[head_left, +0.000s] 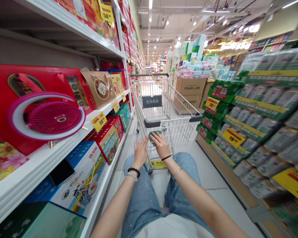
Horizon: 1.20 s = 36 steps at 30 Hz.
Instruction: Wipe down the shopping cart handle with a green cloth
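Note:
A wire shopping cart (pixel 180 132) stands in front of my knees. My right hand (pixel 161 145) presses a dark green cloth (pixel 154 133) against the wire end of the cart, its fingers laid over it. Only the cloth's upper part shows, so whether it is a cloth or a scouring pad is hard to tell. My left hand (pixel 140 152) is just left of it, fingers stretched and apart, holding nothing. Its fingertips are close to the wires; contact cannot be made out. Above both hands runs the cart's dark grey corner bumper (pixel 152 123).
On the left, a white shelf (pixel 99 114) holds gift boxes, a pink round fan (pixel 61 118) and a black phone (pixel 62 172) on a lower box. Stacked drink cans (pixel 248 115) line the right side. Wet-wipe cartons (pixel 190 86) stand beyond the cart.

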{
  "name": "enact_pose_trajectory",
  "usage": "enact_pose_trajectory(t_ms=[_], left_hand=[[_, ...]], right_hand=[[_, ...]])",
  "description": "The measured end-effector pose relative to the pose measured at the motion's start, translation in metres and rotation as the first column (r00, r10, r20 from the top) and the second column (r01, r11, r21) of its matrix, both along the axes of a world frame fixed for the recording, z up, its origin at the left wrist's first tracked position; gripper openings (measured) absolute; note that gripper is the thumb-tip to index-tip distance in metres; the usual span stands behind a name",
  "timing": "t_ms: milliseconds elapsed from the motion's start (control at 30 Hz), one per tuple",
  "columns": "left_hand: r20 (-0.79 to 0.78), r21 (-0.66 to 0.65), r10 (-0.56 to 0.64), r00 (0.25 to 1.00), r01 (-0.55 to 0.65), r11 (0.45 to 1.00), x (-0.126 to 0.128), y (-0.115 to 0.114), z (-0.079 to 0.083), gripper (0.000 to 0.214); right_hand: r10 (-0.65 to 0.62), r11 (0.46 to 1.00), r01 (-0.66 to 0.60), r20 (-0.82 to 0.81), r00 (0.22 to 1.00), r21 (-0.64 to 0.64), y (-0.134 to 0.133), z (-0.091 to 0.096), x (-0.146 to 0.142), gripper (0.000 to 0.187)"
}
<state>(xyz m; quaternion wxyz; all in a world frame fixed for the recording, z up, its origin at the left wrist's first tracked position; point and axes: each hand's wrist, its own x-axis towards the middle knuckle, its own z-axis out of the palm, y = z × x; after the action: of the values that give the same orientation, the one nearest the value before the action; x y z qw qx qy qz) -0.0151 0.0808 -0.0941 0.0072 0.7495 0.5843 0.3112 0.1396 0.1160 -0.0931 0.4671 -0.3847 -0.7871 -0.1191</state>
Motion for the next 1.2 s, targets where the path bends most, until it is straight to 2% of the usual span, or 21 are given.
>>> enact_pose_trajectory(t_ms=[100,167,300,367,467,600,700,900,1100,1200], left_hand=[[0.009,0.007,-0.015,1.000,0.015,1.000,-0.002,0.001,0.003,0.079],[0.016,0.020,-0.017,1.000,0.017,1.000,-0.004,0.003,0.010,0.079],[0.035,0.119,0.034,0.999,-0.038,0.992,-0.003,0.005,0.037,0.080],[0.013,0.194,0.050,0.999,-0.052,0.980,0.001,0.006,0.055,0.081],[-0.112,0.248,0.035,0.993,-0.006,0.969,0.007,0.006,0.080,0.080],[-0.209,0.248,0.057,0.976,-0.003,0.969,0.009,0.006,0.098,0.079],[-0.181,0.257,0.091,0.979,-0.043,0.966,0.011,0.005,0.102,0.077],[-0.069,0.272,0.105,0.992,-0.082,0.959,0.018,0.007,0.099,0.074],[0.036,0.298,0.109,0.993,-0.115,0.948,0.025,0.014,0.088,0.076],[0.052,0.283,0.127,0.991,-0.136,0.949,0.030,0.013,0.085,0.074]], right_hand=[[0.018,0.999,-0.017,0.025,1.000,-0.037,-0.003,-0.001,0.003,0.063],[0.025,0.999,-0.024,0.027,0.999,-0.025,-0.003,0.006,0.005,0.063],[0.020,0.998,-0.022,0.037,0.999,0.054,0.001,0.019,0.003,0.059],[0.016,0.997,-0.021,0.067,0.998,0.069,0.002,0.014,-0.001,0.053],[0.024,0.998,-0.030,0.114,0.993,0.055,0.001,-0.002,-0.005,0.049],[0.018,0.998,-0.024,0.088,0.996,0.059,0.002,-0.005,-0.003,0.054],[0.004,0.997,-0.009,0.057,0.998,0.078,0.009,0.002,0.006,0.055],[0.090,0.993,-0.098,0.115,0.989,0.065,0.011,0.003,0.031,0.054],[-0.008,0.997,0.013,-0.062,0.998,0.076,0.014,0.049,0.032,0.059],[-0.018,0.998,0.022,-0.072,0.997,0.051,0.020,0.054,0.025,0.058]])
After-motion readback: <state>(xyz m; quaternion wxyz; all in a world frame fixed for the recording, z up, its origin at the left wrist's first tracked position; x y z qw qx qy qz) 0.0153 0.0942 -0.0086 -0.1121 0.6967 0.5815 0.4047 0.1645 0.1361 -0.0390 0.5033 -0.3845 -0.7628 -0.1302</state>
